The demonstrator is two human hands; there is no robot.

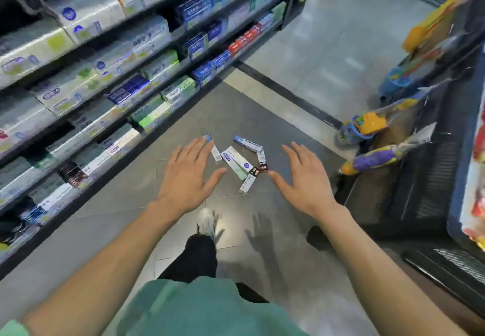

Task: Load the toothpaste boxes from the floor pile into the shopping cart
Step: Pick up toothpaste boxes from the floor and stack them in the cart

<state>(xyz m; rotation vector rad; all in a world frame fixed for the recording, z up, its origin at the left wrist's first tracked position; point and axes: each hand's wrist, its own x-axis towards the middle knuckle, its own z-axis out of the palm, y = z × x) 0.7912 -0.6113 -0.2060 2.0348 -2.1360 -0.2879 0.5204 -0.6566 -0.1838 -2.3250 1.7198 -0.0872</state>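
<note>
Green shirt fabric [207,309] fills the nearest edge of our view, with our dark trouser leg [195,259] and a pale shoe [207,221] stepping onto the grey floor [110,230] just beyond it. Both our bare forearms reach forward and down. Our left hand [187,175] and right hand [304,178] hover well apart, palms down, fingers straight and spread, holding nothing; their shadows fall on the tiles near the shoe. Between and just past them lies the pile of toothpaste boxes [237,161], loose on the dark floor tiles, some overlapping. We make out a white box with a blue label [237,160] in the middle, a white one near us [247,183], a blue-ended one [211,144] partly behind our left fingertips, a blue and grey one [248,144] farthest off, and two with dark red ends [262,162]. None of them touches either hand, as far as we can tell. On the left, long shelves [86,94] of boxed toothpaste run away into the distance, blurred. On the right stands a dark rack [433,178] with colourful packets [375,158], and blue and yellow toys [359,128] sit on the floor farther off. We cannot make out a shopping cart with certainty
</note>
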